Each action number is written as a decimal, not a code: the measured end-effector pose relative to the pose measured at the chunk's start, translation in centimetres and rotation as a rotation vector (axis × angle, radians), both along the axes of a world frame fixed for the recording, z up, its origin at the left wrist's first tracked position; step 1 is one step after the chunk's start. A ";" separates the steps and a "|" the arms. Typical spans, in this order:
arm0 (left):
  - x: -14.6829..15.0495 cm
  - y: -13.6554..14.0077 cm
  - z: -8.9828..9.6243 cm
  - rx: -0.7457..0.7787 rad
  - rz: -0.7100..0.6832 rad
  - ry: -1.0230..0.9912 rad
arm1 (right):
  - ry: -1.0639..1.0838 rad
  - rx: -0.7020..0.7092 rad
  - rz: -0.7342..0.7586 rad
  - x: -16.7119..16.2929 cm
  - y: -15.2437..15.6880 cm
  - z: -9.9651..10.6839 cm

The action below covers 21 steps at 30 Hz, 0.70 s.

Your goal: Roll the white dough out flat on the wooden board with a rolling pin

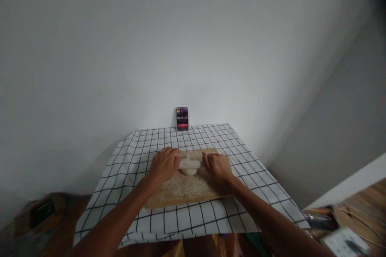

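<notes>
A floured rolling pin (189, 163) lies crosswise over a piece of pale dough (189, 171) on a wooden board (183, 190). My left hand (166, 162) is wrapped round the pin's left end. At the other end, my right hand (218, 165) is closed round it in the same way. Only the middle of the pin shows between my hands. The dough's near edge sticks out below the pin; the rest is hidden under it. Flour is scattered over the board.
The board rests on a table with a white checked cloth (205, 221). A small upright screen, perhaps a phone (182, 119), leans against the wall behind. At the lower right are a white boxlike object (345, 243) and other clutter; a brown box (42, 213) stands at the lower left.
</notes>
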State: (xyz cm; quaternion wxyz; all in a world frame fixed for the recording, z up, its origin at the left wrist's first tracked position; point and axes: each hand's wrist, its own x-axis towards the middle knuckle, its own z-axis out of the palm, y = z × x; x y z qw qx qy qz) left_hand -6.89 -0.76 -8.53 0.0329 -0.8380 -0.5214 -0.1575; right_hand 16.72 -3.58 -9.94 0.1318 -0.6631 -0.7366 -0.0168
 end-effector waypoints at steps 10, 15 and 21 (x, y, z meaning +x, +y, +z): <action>0.2 -0.3 -0.1 -0.001 0.023 -0.007 | 0.014 -0.020 -0.022 -0.2 -0.4 -0.5; -0.2 -1.2 -0.5 0.003 -0.014 -0.041 | 0.031 -0.003 0.018 -0.1 -0.8 -0.5; 0.1 -1.5 -0.2 -0.033 0.042 -0.052 | 0.039 -0.005 0.020 -0.1 -1.1 -0.2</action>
